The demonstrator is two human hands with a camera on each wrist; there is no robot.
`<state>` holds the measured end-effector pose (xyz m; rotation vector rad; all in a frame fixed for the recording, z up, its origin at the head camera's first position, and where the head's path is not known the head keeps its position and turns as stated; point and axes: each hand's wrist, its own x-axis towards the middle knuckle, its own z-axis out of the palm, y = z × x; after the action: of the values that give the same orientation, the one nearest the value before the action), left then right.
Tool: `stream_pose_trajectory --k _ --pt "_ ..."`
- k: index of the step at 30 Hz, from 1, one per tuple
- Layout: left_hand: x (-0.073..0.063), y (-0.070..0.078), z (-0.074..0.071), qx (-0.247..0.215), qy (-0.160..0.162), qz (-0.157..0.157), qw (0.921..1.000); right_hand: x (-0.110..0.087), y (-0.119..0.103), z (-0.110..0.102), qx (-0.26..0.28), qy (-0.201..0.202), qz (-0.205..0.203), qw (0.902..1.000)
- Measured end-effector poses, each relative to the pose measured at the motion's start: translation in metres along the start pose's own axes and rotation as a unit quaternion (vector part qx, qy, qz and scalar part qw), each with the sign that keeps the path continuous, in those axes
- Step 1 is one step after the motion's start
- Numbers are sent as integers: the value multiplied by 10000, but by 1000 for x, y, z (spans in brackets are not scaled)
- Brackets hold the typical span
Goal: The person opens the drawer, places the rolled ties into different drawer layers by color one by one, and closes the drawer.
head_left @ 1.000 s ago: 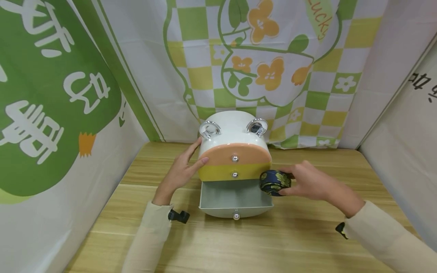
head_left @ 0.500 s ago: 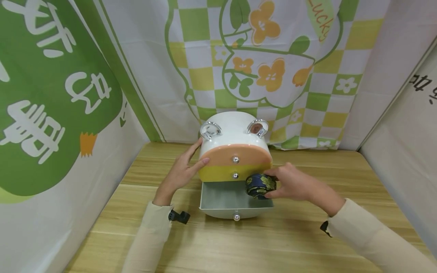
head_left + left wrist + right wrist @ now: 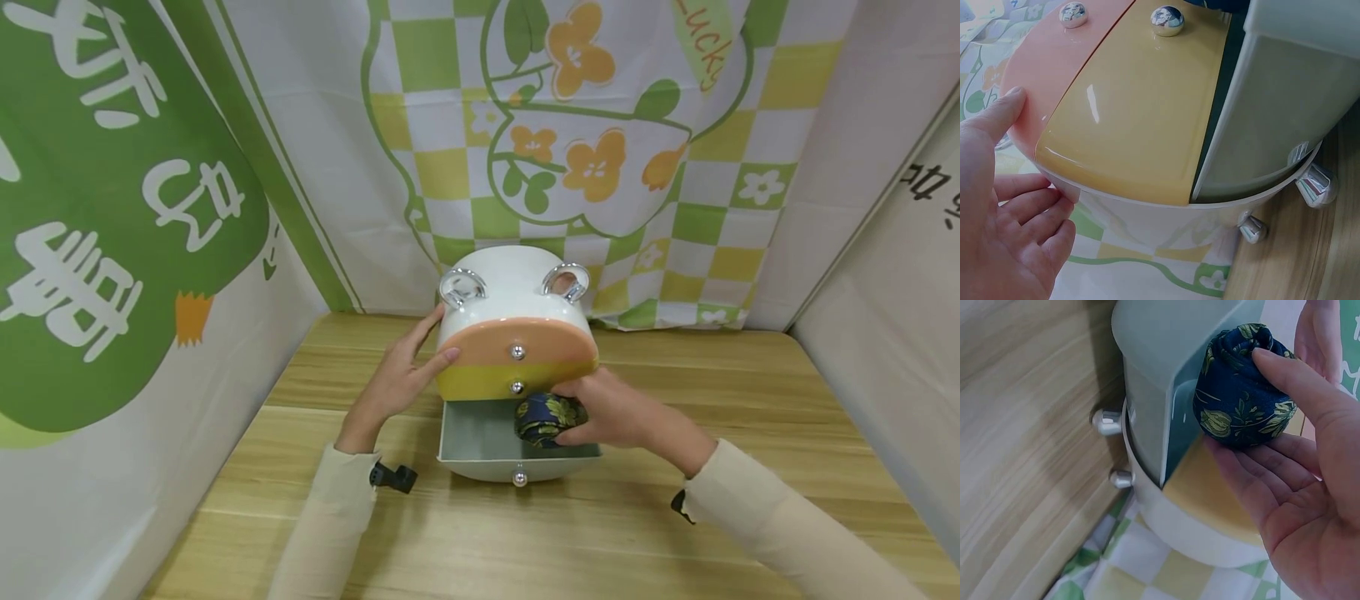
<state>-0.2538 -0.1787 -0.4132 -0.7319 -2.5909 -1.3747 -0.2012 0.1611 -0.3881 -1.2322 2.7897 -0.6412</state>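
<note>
A small drawer cabinet (image 3: 517, 283) with a white rounded top has an orange drawer, a yellow drawer and a pale grey-green bottom drawer (image 3: 480, 433), which is pulled out. My right hand (image 3: 611, 408) holds a rolled-up necktie (image 3: 547, 417), dark blue with yellow-green flowers, over the right part of that drawer. In the right wrist view the thumb lies on top of the necktie (image 3: 1241, 400) and the fingers are beneath it. My left hand (image 3: 397, 371) rests against the cabinet's left side, its thumb on the orange front (image 3: 1029, 119).
The cabinet stands on a wooden table (image 3: 600, 533) on short silver feet (image 3: 1316, 184). Two silver ear-shaped rings (image 3: 566, 283) rise from its top. A printed cloth (image 3: 600, 167) hangs behind it, and cloth walls stand on both sides.
My right hand has moved left with the necktie, from the drawer's right edge to above its inside. The left hand stays where it was.
</note>
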Motion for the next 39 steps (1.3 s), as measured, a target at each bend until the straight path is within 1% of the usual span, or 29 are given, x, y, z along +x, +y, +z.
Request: stream_pose_trajectory --k 4,10,17,23,30,39 --pt "0 -1 1 25 27 46 10000 5 0 9 -5 41 -70 10000" --pt "-1 0 1 -9 27 30 10000 11 0 21 224 -24 -11 9997" --pt "-1 -1 0 -46 6 -1 10000 16 3 34 98 68 -96 9999" --pt "-1 -1 0 -31 3 -37 10000 20 4 44 162 137 11 9998" --pt "0 0 1 -5 12 -41 10000 22 5 53 17 207 175 9996" --pt "0 0 1 -55 18 -59 10000 23 5 61 111 351 430 9984"
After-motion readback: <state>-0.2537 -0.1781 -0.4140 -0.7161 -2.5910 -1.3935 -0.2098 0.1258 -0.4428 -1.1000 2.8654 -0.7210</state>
